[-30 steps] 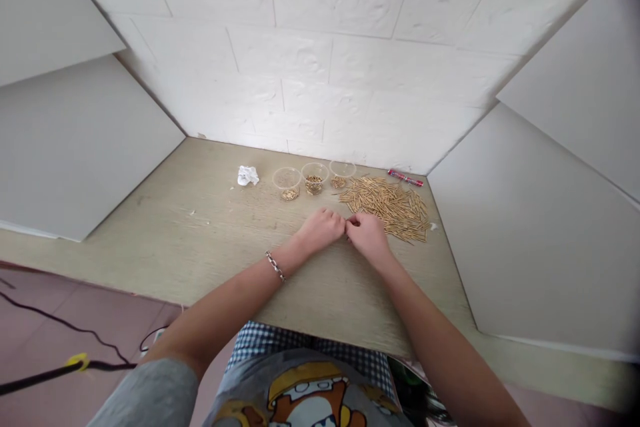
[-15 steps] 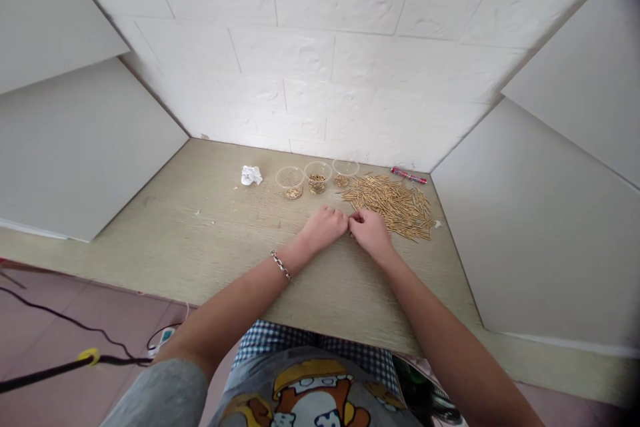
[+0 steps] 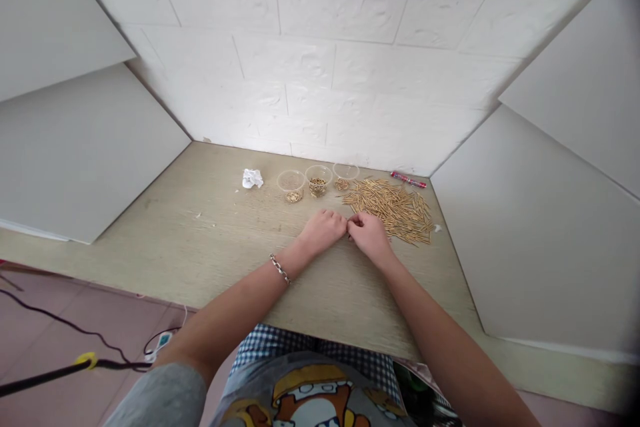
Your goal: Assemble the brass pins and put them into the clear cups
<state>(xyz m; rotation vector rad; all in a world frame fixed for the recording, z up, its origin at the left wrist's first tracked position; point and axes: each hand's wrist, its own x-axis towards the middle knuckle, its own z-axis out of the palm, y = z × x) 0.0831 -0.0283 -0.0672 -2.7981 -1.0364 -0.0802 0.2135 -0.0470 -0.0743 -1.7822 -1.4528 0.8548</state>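
My left hand [image 3: 324, 230] and my right hand [image 3: 367, 235] rest knuckles-up on the pale wooden table [image 3: 210, 240], fingertips pinched together and touching each other. What they pinch is too small to make out. A heap of thin golden pins [image 3: 395, 208] lies just beyond my right hand. Three small clear cups stand in a row behind my hands: the left cup [image 3: 291, 185], the middle cup [image 3: 319, 181] and the right cup [image 3: 345, 175], each with a little golden material inside. A bracelet [image 3: 280, 269] is on my left wrist.
A crumpled white paper [image 3: 253, 178] lies left of the cups. A red pen-like stick [image 3: 409, 179] lies by the back wall. White panels close in the table at left and right. A black cable with a yellow piece [image 3: 87, 361] runs over the floor at left.
The hands stay pinched together in the same place. Only the camera view has shifted slightly.
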